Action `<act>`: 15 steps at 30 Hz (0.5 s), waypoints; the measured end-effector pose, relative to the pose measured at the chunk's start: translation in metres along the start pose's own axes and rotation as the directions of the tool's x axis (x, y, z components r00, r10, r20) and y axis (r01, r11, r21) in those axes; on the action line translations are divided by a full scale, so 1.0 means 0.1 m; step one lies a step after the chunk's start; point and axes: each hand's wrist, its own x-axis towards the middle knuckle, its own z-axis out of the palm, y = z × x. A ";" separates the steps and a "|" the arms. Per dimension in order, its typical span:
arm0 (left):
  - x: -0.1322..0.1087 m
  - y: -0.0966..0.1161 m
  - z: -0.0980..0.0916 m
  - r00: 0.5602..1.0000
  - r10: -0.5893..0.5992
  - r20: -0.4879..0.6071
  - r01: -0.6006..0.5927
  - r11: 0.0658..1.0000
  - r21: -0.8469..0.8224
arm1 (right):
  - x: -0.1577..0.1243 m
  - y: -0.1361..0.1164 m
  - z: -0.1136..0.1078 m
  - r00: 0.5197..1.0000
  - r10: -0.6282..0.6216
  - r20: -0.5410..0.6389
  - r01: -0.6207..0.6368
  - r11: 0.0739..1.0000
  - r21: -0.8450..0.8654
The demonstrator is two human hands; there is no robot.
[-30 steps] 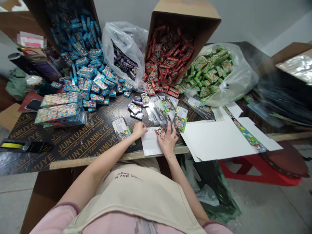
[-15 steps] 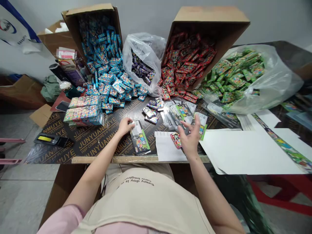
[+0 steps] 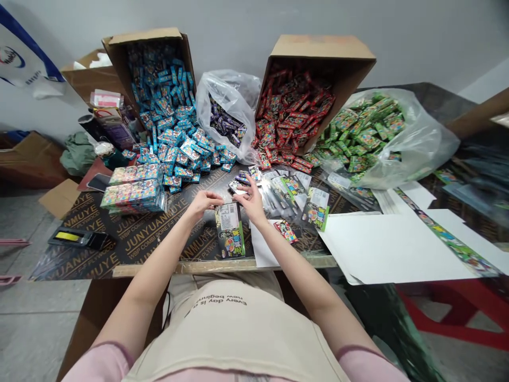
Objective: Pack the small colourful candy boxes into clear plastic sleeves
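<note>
a flat green-edged pack (image 3: 229, 233) lies on the dark surface (image 3: 139, 239) near its front edge. the left hand (image 3: 203, 202) seems to pinch its top edge; the right hand (image 3: 251, 200), fingers spread, rests at the top corner. gripping both corners evenly should keep it flat.

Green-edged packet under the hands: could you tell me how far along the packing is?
Done: wrapped bundles stacked at left. In hand: left hand and right hand at the top of the green-edged packet. Left: more packets beside it and loose piles behind.
</note>
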 end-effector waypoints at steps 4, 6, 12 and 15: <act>-0.08 0.08 0.05 1.000 -0.023 0.013 0.024 0.993 -0.115 | -0.06 -0.10 -0.04 0.999 -0.019 0.041 0.018 0.999 0.036; -0.10 0.11 0.06 0.999 -0.017 0.029 0.020 0.992 -0.121 | -0.07 -0.15 -0.07 0.998 -0.030 0.063 0.028 0.999 0.035; -0.17 0.18 0.07 0.989 0.139 0.051 -0.144 0.984 0.105 | -0.06 -0.27 -0.14 0.986 -0.082 0.147 0.087 0.996 -0.029; -0.23 0.18 0.07 0.944 0.323 0.070 -0.328 0.892 0.312 | -0.07 -0.31 -0.19 0.975 -0.122 0.186 0.141 0.986 -0.090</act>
